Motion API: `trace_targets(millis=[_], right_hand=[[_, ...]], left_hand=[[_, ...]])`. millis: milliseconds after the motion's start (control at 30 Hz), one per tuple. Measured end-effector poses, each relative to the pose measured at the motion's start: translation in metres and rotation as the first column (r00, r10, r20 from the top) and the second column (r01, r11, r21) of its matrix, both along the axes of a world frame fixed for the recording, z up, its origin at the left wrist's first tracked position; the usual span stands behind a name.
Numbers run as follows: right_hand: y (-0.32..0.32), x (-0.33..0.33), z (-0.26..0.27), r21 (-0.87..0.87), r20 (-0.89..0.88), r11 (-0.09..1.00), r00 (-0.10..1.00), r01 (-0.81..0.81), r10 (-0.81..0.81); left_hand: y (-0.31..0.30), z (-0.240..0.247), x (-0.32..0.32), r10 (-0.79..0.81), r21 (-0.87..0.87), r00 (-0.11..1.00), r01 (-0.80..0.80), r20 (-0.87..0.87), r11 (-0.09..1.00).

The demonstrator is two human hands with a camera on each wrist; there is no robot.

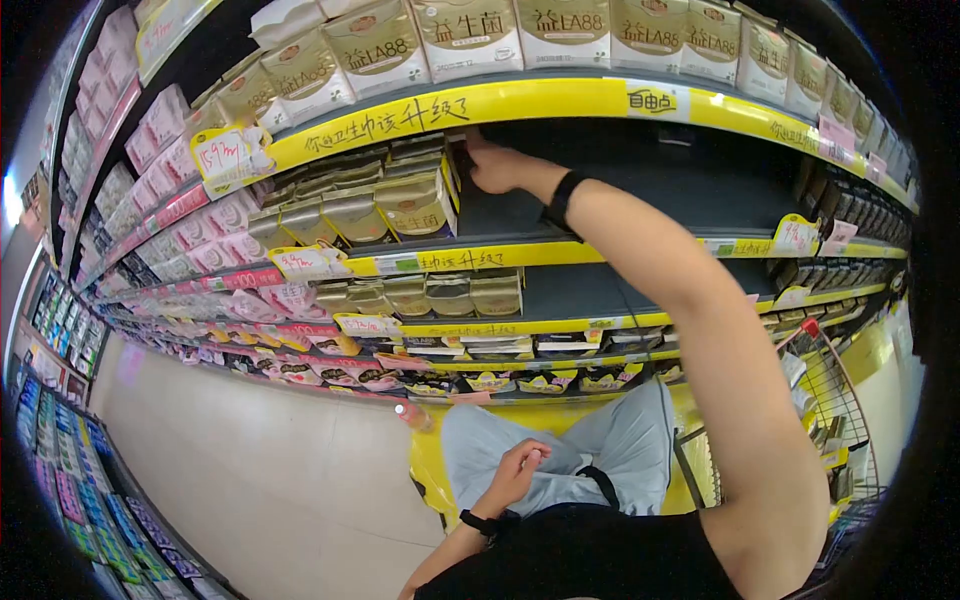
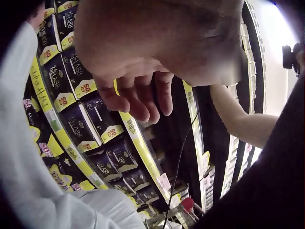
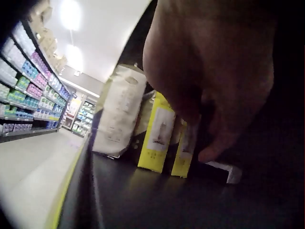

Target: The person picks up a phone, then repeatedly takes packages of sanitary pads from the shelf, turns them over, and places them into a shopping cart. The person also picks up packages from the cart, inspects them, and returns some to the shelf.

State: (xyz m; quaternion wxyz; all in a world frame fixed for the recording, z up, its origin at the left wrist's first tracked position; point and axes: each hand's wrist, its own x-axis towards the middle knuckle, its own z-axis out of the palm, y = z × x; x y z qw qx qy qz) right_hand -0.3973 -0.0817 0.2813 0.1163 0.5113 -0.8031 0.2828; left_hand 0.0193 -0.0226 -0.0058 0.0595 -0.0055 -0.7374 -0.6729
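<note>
My right hand [image 1: 490,165] reaches deep into a dark shelf, beside the back of a block of gold packs of sanitary pads [image 1: 415,208]. In the right wrist view the right hand [image 3: 209,81] points its fingers down at the rearmost yellow-sided pack [image 3: 183,155], with one fingertip right beside it; I cannot tell whether it grips the pack. A whitish piece [image 3: 231,172] lies by that fingertip. My left hand [image 1: 515,473] hangs over the lap with fingers loosely curled and nothing in them, as the left wrist view of the hand [image 2: 143,90] also shows.
Above the right arm runs a yellow shelf edge [image 1: 560,98] under a row of gold-and-white packs [image 1: 465,38]. Lower shelves hold more packs [image 1: 450,296]. A bottle [image 1: 412,416] stands left of the legs, and a wire shopping cart [image 1: 845,400] is at right.
</note>
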Motion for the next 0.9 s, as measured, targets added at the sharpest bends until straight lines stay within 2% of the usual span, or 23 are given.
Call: trace_targets(millis=[67,133,200,233,267,333,400,433,467,533,600,667,733,767,833,867,900], right_hand=[[0.032,0.0,-0.007,-0.009,-0.099,1.0,0.995,-0.026,0.025],[0.088,0.041,0.012,-0.036,0.146,0.994,0.983,-0.105,0.109],[0.144,0.065,0.011,-0.18,0.277,0.961,0.926,-0.212,0.256],[0.176,0.08,0.015,-0.241,0.519,0.942,0.789,-0.234,0.329],[0.209,0.092,0.02,-0.308,0.713,0.924,0.588,-0.226,0.382],[0.281,0.102,0.019,-0.413,0.744,0.884,0.477,-0.222,0.467],[0.353,0.097,0.014,-0.494,0.707,0.869,0.57,-0.026,0.418],[0.39,0.09,0.013,-0.567,0.663,0.823,0.61,0.031,0.434],[0.427,0.087,0.012,-0.635,0.622,0.765,0.659,0.107,0.424],[0.508,0.098,0.004,-0.738,0.656,0.544,0.612,0.399,0.441],[0.576,0.13,-0.004,-0.719,0.689,0.423,0.648,0.552,0.325],[0.655,0.155,-0.019,-0.673,0.719,0.493,0.643,0.551,0.263],[0.708,0.191,-0.036,-0.551,0.809,0.393,0.586,0.736,0.037],[0.735,0.205,-0.054,-0.467,0.859,0.276,0.505,0.84,-0.081],[0.771,0.245,-0.078,-0.221,0.889,0.078,0.233,0.972,-0.393],[0.79,0.264,-0.091,-0.105,0.862,-0.047,0.068,0.993,-0.503],[0.813,0.282,-0.105,0.13,0.772,-0.087,-0.156,0.988,-0.617]], left_hand=[[0.003,0.002,0.004,-0.009,0.022,1.0,0.008,0.022,1.0],[0.001,-0.004,0.006,-0.029,0.007,0.999,0.029,0.034,1.0],[0.001,-0.013,0.007,-0.042,0.031,0.998,0.04,0.053,0.999],[-0.001,-0.016,0.007,-0.049,0.057,0.996,0.045,0.07,0.997],[-0.003,-0.018,0.007,-0.061,0.079,0.994,0.054,0.086,0.995],[-0.005,-0.015,0.004,-0.052,0.137,0.995,0.04,0.087,0.99],[-0.005,-0.015,-0.003,-0.084,0.159,0.991,0.067,0.105,0.985],[-0.004,-0.029,-0.006,-0.099,0.212,0.986,0.069,0.134,0.975],[-0.004,-0.03,-0.01,-0.109,0.198,0.982,0.078,0.154,0.977],[0.004,-0.031,-0.019,-0.188,0.184,0.96,0.151,0.208,0.971],[0.018,-0.016,-0.03,-0.242,0.095,0.948,0.227,0.206,0.969],[0.026,-0.016,-0.039,-0.25,0.083,0.942,0.237,0.222,0.968],[0.04,-0.017,-0.047,-0.301,0.143,0.933,0.276,0.199,0.95],[0.04,-0.019,-0.053,-0.302,0.161,0.934,0.274,0.19,0.948],[0.044,-0.025,-0.058,-0.355,0.105,0.916,0.34,0.185,0.934],[0.048,-0.025,-0.059,-0.373,0.07,0.909,0.367,0.185,0.928],[0.052,-0.022,-0.059,-0.393,0.041,0.905,0.392,0.164,0.919]])
